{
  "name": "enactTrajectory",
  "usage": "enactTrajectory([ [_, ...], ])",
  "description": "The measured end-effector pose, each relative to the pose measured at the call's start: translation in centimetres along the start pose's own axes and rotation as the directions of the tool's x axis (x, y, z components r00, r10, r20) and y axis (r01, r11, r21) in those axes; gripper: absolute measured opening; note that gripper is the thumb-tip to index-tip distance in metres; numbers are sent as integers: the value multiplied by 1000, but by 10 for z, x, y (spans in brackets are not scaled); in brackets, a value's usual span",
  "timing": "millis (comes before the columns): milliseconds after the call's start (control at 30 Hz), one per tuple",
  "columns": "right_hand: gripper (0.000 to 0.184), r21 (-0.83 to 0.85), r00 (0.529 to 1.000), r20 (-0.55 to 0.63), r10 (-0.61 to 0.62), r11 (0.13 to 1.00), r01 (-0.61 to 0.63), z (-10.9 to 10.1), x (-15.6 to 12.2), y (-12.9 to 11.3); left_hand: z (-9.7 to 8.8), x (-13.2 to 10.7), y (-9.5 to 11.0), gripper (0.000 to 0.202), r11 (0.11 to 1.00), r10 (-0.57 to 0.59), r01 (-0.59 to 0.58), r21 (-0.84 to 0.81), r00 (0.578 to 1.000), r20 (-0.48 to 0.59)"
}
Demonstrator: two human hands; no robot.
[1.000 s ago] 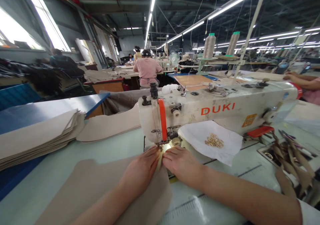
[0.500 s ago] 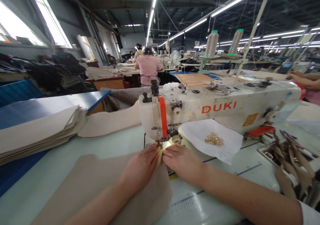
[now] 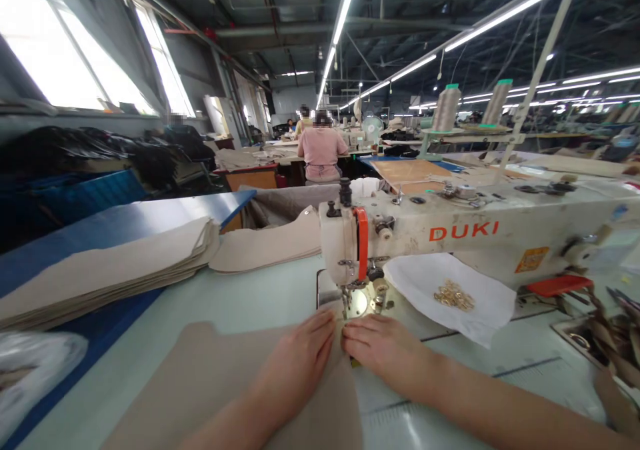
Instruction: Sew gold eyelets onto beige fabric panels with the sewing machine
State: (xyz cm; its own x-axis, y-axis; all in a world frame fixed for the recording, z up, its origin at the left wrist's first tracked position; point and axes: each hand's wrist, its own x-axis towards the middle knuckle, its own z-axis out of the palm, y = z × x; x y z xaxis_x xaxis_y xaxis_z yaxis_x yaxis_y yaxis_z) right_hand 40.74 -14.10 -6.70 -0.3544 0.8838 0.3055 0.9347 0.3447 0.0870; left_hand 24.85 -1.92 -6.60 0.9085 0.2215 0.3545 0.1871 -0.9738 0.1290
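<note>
A beige fabric piece point(image 3: 210, 383) lies on the pale green sewing table point(image 3: 260, 297), its right edge just in front of the needle of a white DUKI sewing machine point(image 3: 465, 233). My left hand point(image 3: 300, 363) lies flat on the fabric, fingers stretched toward the presser foot. My right hand point(image 3: 385, 350) rests beside it, fingers flat, touching the fabric's edge. The fingertips of both hands nearly meet just below the needle.
A stack of beige fabric pieces point(image 3: 110, 270) lies at the left on a blue board. A white cloth with small brass rings point(image 3: 453, 295) sits under the machine arm. Thread cones point(image 3: 445, 107) stand behind. A person in pink point(image 3: 321, 150) sits at a far table.
The view has swung left, so the machine and hands sit further right in the picture. Both hands have drawn back a little from the needle, staying flat on the fabric.
</note>
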Motion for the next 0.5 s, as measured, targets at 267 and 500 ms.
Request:
enactTrajectory([
  [267, 46, -5, 893, 50, 446, 895, -447, 4, -27, -39, -13, -30, 11, 33, 997, -55, 53, -60, 998, -24],
  [500, 78, 184, 755, 208, 621, 734, -654, -17, -38, -51, -4, -33, -9, 40, 998, -53, 48, -35, 986, -159],
])
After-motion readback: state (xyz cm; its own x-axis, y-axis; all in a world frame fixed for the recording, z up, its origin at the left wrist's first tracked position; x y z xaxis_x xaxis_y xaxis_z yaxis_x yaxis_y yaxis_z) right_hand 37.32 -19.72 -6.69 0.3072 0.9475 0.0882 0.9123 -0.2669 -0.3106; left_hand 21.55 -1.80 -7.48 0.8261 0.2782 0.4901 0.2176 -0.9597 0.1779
